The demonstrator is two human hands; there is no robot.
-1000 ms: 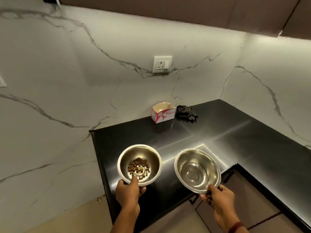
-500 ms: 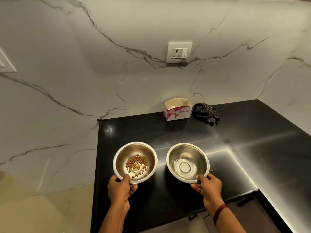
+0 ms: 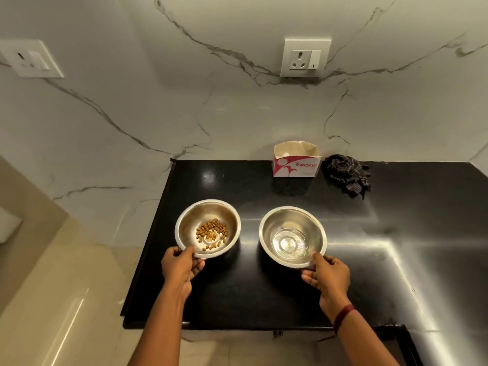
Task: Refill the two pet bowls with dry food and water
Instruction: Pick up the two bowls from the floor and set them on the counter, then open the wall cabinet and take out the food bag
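Note:
Two steel bowls stand side by side on the black counter (image 3: 264,291). The left bowl (image 3: 190,216) holds a small heap of brown dry food (image 3: 211,232) at its bottom. My left hand (image 3: 179,268) grips its near rim, thumb inside. The right bowl (image 3: 314,228) has a little clear water in its base. My right hand (image 3: 327,276) grips that bowl's near rim; a red band circles the wrist.
A white and red cardboard box (image 3: 296,162), open at the top, stands against the marble wall at the counter's back. A dark crumpled cloth (image 3: 348,174) lies right of it. A wall socket (image 3: 305,57) sits above. The counter's left edge drops to a beige floor (image 3: 66,299).
Both bowls have moved forward over the counter, away from its near edge, still held in my hands. The view has tilted down, and a little water now shows in the right bowl.

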